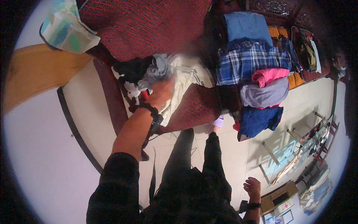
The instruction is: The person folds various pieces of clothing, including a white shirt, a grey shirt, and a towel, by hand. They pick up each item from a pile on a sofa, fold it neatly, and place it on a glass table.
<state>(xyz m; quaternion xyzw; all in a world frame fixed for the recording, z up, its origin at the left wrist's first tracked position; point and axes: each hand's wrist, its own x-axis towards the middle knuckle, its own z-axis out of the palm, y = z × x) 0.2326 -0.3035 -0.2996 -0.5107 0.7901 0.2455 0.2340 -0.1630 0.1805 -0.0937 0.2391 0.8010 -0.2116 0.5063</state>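
My left hand (163, 91), blurred, reaches onto a heap of clothes on a red-and-black patterned seat. It touches the cream cloth (181, 75) beside a grey garment (158, 68); its fingertips are hard to make out, so a grip cannot be told. Black cloth (131, 70) and a white piece (131, 89) lie at the heap's left side, with something red (145, 95) near my wrist. Low on the right, my right hand (253, 186) hangs by my side with loosely bent fingers, holding nothing.
To the right lie a blue plaid shirt (251, 61), folded blue cloth (246, 26), pink cloth (268, 76), a striped garment (264, 92) and navy cloth (260, 120). A glass-topped table (285, 159) and a cardboard box (291, 191) stand lower right. A patterned cushion (70, 30) is upper left.
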